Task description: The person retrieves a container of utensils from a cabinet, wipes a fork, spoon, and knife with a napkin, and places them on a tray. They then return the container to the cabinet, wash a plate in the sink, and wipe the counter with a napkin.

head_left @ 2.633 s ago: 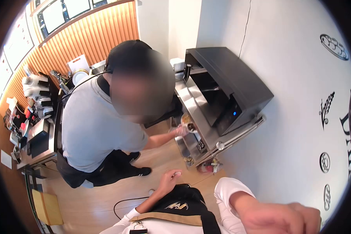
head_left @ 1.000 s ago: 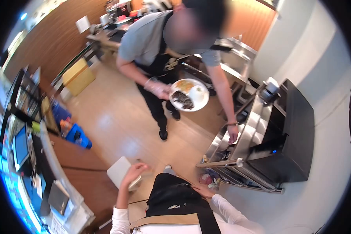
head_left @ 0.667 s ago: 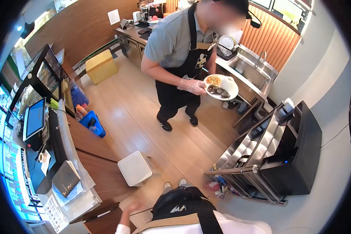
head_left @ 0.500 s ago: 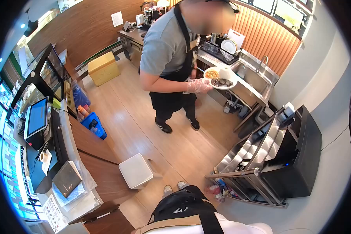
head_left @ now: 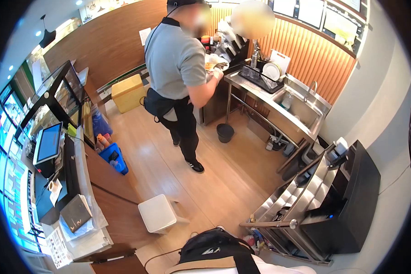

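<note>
Neither of my hands shows in the head view. At the bottom edge only my white top, a tan and a black strap, and a black bag [head_left: 217,246] on my front appear. A co-worker [head_left: 173,68] in a grey shirt, black cap and black apron stands ahead, turned toward the back counter. One gloved hand [head_left: 218,74] of that person is at a plate of food [head_left: 216,60], partly covered by the arm. Nearest to me on the floor is a white stool [head_left: 157,213].
Along the right wall stand a sink [head_left: 301,114], a dish rack [head_left: 260,81] and a tiered metal rack [head_left: 301,192]. Under the sink table's left end sits a black bucket [head_left: 225,133]. At left are a counter with a tablet [head_left: 49,142], a blue bin [head_left: 115,159] and a yellow box [head_left: 128,93].
The co-worker has turned away and stepped left toward the back counter, carrying the plate from beside the sink. The black bucket has come into sight. The view has shifted slightly.
</note>
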A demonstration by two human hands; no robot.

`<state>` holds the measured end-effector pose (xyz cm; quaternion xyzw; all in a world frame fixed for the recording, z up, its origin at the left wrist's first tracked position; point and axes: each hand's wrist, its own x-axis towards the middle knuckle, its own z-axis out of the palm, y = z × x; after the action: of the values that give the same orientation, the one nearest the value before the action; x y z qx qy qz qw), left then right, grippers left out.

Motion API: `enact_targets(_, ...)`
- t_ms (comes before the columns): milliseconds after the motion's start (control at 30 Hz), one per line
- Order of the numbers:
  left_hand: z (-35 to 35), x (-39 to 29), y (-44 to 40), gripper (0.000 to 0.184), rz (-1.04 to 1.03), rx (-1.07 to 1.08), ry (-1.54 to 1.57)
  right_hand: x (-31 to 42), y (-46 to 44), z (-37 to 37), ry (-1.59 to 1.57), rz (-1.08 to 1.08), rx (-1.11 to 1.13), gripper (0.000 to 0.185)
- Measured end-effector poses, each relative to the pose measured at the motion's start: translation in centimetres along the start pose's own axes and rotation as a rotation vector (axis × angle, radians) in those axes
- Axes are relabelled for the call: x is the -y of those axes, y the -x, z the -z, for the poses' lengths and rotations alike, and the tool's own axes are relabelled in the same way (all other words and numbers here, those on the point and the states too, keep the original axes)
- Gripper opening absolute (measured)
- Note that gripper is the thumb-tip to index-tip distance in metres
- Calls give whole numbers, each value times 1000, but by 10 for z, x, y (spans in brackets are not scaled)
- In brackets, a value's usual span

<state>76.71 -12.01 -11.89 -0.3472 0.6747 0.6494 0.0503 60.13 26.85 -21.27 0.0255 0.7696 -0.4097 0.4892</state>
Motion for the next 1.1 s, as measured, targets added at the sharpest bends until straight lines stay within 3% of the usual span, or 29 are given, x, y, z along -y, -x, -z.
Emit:
enact_targets(300, -53, -75, -16, 18, -146, -134, 79, 91, -44, 48, 66, 203, 103, 46)
enact_targets(500, -47, -108, -56, 17, -152, -226, 129, 151, -91, 60, 95, 249, 143, 45)
enact_targets(733, 4, -171, -170, 16, -215, -260, 131, 197, -167, 64, 107, 147, 53, 42)
enact_targets(1100, 63, -365, -332, 14, -498, -237, 20, 202, -204, 85, 84, -109, -169, 39)
